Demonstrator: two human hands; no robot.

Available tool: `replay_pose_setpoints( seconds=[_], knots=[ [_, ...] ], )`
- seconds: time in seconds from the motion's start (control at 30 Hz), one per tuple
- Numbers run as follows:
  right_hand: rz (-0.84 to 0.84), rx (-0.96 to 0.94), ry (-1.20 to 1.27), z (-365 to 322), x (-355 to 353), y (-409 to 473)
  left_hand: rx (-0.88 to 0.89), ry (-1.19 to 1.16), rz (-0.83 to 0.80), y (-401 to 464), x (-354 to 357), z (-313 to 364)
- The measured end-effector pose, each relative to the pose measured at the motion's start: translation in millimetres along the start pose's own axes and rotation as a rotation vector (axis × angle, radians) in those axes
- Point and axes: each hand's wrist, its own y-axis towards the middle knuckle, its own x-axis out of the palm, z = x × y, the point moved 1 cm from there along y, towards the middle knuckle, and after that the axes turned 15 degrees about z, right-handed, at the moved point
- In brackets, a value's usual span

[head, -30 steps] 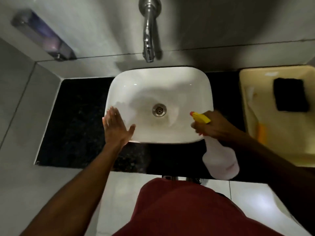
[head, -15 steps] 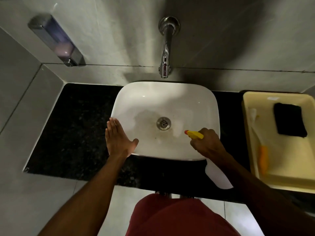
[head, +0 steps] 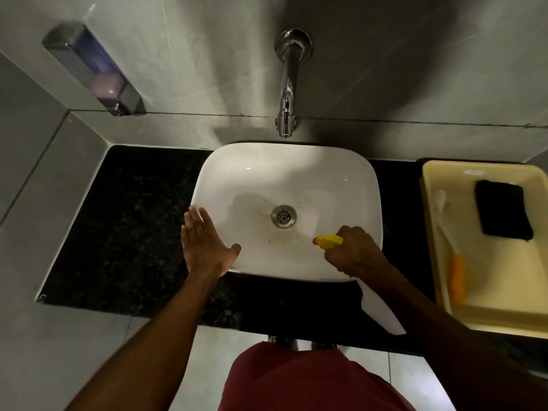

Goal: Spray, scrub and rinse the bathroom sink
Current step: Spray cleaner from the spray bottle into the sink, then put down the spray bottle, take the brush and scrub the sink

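Note:
A white countertop sink (head: 350,185) sits on a black stone counter, with a metal drain (head: 283,216) in its middle and specks of dirt around it. My left hand (head: 204,247) lies flat and open on the sink's near-left rim. My right hand (head: 353,250) grips a white spray bottle (head: 382,312) by its neck. The bottle's yellow nozzle (head: 327,241) points left, over the near-right part of the basin. My forearm hides most of the bottle's body.
A chrome wall tap (head: 287,93) juts out over the sink's far edge. A soap dispenser (head: 95,72) hangs on the wall at the left. On the right, a yellow tray (head: 504,292) holds a black scrub pad (head: 504,213) and an orange-handled brush (head: 455,271).
My right hand has carried the spray bottle forward from beside the sink's right edge to over the basin's near-right part. The left hand stays on the rim. The view has tilted upward.

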Motion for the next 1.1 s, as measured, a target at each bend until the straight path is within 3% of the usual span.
replay_pose_setpoints(
  seconds=[0.17,0.3,0.47,0.57,0.7,0.87,1.03,1.1],
  knots=[
    [0.005,-0.119,-0.006,-10,7,-4,0.001,0.002,0.000,0,-1,1],
    [0.112,-0.079,0.022,-17,7,-9,0.006,0.002,-0.001,0,-3,0],
    [0.058,0.024,0.045,-5,-6,-23,0.016,0.015,-0.002,-1,-3,-1],
    [0.077,-0.028,0.221,21,-29,-41,0.016,0.014,-0.015,-3,-6,1],
    [0.270,0.036,0.602,85,-87,-69,-0.004,-0.058,0.092,-14,-21,28],
    [0.701,0.378,0.954,158,-146,-91,0.245,-0.366,0.236,-58,-29,155],
    [1.110,0.622,1.065,225,-165,-61,0.533,-0.550,0.114,-132,-20,296],
    [1.073,0.652,1.026,257,-162,-43,0.619,-0.494,0.043,-158,-12,333]
  ],
)
